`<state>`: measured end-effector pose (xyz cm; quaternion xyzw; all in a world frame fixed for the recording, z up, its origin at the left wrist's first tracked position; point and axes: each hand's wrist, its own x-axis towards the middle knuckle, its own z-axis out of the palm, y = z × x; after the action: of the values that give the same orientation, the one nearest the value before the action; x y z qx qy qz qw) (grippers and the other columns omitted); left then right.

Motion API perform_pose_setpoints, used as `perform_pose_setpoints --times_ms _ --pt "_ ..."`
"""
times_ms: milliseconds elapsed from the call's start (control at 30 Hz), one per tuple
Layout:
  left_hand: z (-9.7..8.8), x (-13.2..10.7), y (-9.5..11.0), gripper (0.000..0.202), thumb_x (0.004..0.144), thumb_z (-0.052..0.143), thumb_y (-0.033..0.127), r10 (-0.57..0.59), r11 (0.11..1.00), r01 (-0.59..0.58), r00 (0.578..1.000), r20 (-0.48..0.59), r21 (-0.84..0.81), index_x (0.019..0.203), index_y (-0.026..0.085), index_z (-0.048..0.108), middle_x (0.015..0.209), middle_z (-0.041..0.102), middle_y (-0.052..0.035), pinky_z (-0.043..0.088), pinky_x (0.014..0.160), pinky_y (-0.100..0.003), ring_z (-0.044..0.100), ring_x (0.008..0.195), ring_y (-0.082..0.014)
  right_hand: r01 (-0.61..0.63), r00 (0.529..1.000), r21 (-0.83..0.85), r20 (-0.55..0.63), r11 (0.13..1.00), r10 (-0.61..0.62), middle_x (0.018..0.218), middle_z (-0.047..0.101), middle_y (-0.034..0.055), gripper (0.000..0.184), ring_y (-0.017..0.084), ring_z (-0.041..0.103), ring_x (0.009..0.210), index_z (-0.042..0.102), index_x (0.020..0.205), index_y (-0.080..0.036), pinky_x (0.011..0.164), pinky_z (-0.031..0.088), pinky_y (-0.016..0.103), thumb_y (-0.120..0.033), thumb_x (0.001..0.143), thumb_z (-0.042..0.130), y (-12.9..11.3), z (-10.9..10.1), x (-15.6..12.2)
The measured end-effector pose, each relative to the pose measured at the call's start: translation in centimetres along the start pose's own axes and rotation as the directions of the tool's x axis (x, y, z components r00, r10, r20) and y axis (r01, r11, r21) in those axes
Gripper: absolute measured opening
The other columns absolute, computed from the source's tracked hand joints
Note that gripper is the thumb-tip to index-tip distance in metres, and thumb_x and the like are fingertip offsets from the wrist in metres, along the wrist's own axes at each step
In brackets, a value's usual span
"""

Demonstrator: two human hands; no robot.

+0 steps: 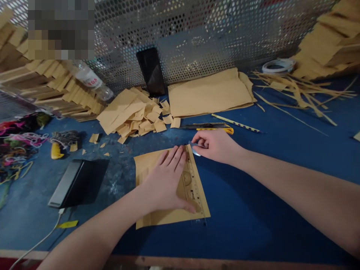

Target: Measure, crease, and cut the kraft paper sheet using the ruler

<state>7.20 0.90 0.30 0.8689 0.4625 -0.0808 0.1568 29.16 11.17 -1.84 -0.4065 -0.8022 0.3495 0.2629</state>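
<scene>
A brown paper sheet (146, 165) lies on the blue table (253, 210) in front of me. My left hand (167, 182) presses flat on it, fingers stretched out, holding down a clear plastic ruler (194, 191) along the sheet's right edge. My right hand (215, 144) is closed around a small grey-bladed cutting tool (194, 147) at the ruler's far end, at the sheet's top right corner.
A yellow utility knife (215, 128) and a striped pencil (236, 123) lie just beyond my right hand. Cut paper pieces (135, 112), a paper stack (209, 92), thin strips (298, 90), a tape roll (278, 65), a phone (152, 71) against the mesh, a black device (75, 182).
</scene>
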Motion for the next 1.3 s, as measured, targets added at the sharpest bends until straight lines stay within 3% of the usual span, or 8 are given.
perform_pose_setpoints --times_ms 133,567,800,1033,1300 --pt "-0.34 0.15 0.09 0.142 0.07 0.046 0.098 -0.008 1.0 0.007 0.999 0.037 0.011 0.163 0.0 0.004 0.17 -0.004 -0.0244 0.002 0.129 -0.057 -0.002 0.159 -0.0433 0.014 1.0 -0.003 -0.009 1.0 -0.014 0.058 0.061 -0.0051 0.008 0.011 0.054 0.051 0.066 0.083 -0.02 0.059 0.041 0.027 -0.027 0.08 0.066 0.14 -0.11 -0.02" --pt "-0.31 0.3 0.39 0.142 0.072 0.038 0.101 -0.021 0.999 0.02 0.999 0.045 0.026 0.163 -0.003 0.004 0.17 -0.007 -0.0234 -0.001 0.129 -0.056 -0.004 0.159 -0.0418 0.021 1.0 -0.037 -0.019 0.999 -0.022 0.058 0.062 -0.0048 0.006 0.011 0.056 0.052 0.067 0.082 -0.019 0.06 0.04 0.027 -0.024 0.079 0.067 0.12 -0.09 -0.01" --pt "-0.2 0.25 0.24 0.149 0.066 0.036 0.106 -0.004 0.999 0.002 1.0 0.031 0.042 0.163 -0.002 0.004 0.169 -0.004 -0.0257 0.001 0.129 -0.057 -0.004 0.159 -0.0439 0.025 0.999 -0.037 -0.026 0.999 -0.026 0.059 0.061 -0.005 0.006 0.01 0.054 0.052 0.067 0.081 -0.019 0.06 0.039 0.027 -0.023 0.078 0.067 0.0 -0.12 0.0" --pt "0.03 0.23 0.12 0.142 0.072 0.04 0.101 0.008 0.999 -0.008 1.0 0.001 0.053 0.163 -0.002 0.005 0.17 -0.001 -0.0265 0.003 0.128 -0.059 -0.002 0.159 -0.0441 0.022 0.999 -0.043 -0.027 0.999 -0.023 0.06 0.062 -0.0042 0.006 0.011 0.055 0.053 0.067 0.08 -0.019 0.061 0.039 0.027 -0.025 0.078 0.067 -0.02 -0.1 0.01" --pt "-0.46 0.38 0.36 0.142 0.072 0.039 0.101 -0.019 0.999 0.017 0.999 0.046 0.044 0.162 -0.004 0.006 0.169 -0.004 -0.0259 0.002 0.129 -0.06 -0.005 0.159 -0.0436 0.038 0.998 -0.047 -0.041 0.998 -0.04 0.059 0.061 -0.005 0.005 0.01 0.054 0.052 0.066 0.08 -0.019 0.06 0.039 0.027 -0.024 0.078 0.067 0.02 0.0 -0.06"
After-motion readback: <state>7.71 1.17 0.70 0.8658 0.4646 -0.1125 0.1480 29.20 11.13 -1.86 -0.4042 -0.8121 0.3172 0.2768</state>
